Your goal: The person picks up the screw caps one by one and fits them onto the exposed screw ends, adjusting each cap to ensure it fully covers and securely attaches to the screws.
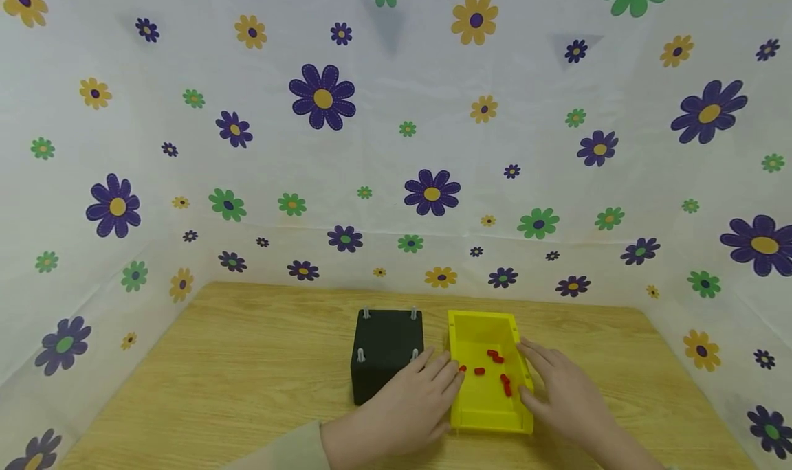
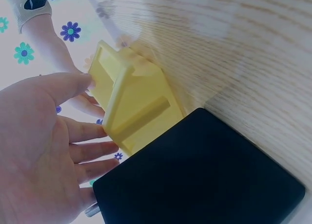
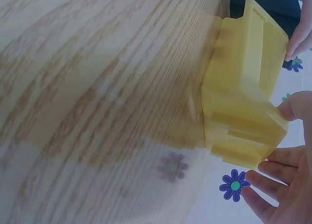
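A yellow plastic bin (image 1: 489,420) stands on the table with several small red cylinders (image 1: 480,371) lying inside. My left hand (image 1: 413,401) is at the bin's left wall, its fairly straight fingertips at the rim. On the other side, my right hand (image 1: 564,394) has its fingers and thumb extended along the right rim. In the left wrist view the left thumb and fingers are spread beside the bin (image 2: 141,100). The right wrist view shows the right hand (image 3: 295,185) with spread fingers, thumb near the bin's edge. Neither hand curls round anything.
Left of the bin stands a black block (image 1: 388,339) with upright metal pins (image 1: 366,312) at its top corners. The left forearm passes close in front of it. A flower-print sheet (image 1: 371,161) encloses the back and sides of the wooden table (image 1: 247,374).
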Tool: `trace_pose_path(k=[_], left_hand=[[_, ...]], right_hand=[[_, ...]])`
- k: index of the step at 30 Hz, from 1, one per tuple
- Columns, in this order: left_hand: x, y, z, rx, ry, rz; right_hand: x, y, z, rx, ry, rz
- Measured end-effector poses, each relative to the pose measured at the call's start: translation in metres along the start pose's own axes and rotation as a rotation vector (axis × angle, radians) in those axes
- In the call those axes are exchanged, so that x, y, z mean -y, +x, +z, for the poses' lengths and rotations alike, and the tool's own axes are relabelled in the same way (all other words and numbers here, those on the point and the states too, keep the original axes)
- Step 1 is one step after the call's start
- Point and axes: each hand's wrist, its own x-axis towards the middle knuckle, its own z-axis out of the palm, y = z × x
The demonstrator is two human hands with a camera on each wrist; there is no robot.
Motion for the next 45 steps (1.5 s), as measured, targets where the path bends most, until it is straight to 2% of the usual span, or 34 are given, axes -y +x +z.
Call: trace_pose_path(k=[8,16,21,28,38,45], left_hand=[[0.005,0.002,-0.004,-0.009,-0.028,0.015],[0.016,0.006,-0.015,-0.021,-0.024,-0.017],[0.026,0.006,-0.023,-0.026,-0.021,-0.060],[0.042,0.003,-0.032,-0.021,-0.079,-0.129],[0.057,-0.004,-0.031,-0.072,-0.035,-0.167],[0.069,-0.008,-0.031,-0.095,-0.060,-0.220]], right_hand=[[0.001,-0.001,0.000,0.006,-0.015,0.012],[0.001,-0.002,0.001,-0.010,-0.019,0.012],[0.001,-0.002,0.001,-0.010,-0.021,0.010],[0.001,-0.002,0.001,-0.025,-0.013,-0.001],[0.000,-0.001,0.001,-0.044,-0.019,-0.005],[0.001,-0.001,0.002,-0.044,-0.026,-0.002]])
